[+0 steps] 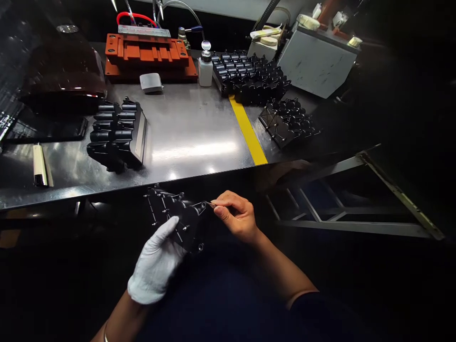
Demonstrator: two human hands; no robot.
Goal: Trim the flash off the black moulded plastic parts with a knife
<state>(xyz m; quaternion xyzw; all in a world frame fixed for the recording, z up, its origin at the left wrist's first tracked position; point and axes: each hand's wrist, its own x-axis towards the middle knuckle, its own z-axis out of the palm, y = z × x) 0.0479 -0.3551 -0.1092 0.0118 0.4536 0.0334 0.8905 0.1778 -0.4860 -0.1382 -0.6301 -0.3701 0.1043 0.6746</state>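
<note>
At the left edge of the frame, a cream stick (40, 164) lies on the shiny table (188, 118). Just right of it, a stack (123, 134) of black pieces stands near the table's front edge. Up behind that sits an orange block (147, 52), with a white pad (151, 82) in front.

Low in the frame, left of the middle, the left hand (158, 263) wears a white glove. Its thumb presses on top of the black part (190, 221); the fingers go under, mostly hidden. The part is tilted, held up in front of the table. A white bottle (205, 71) stands at the top middle.

Next comes the bare right hand (237, 213), thumb and first finger pinched on a thin tool (211, 204). Its tip is at a ring on the part's corner; I cannot tell if they touch.

Work on this part looks under way, not finished. I cannot see which spots are done.

Farther right, a yellow strip (248, 130) runs down the table. A big pile (252, 73) lies by its top end, and a small pile (290, 121) to its right. I cannot tell which pieces are done and which are left.
</note>
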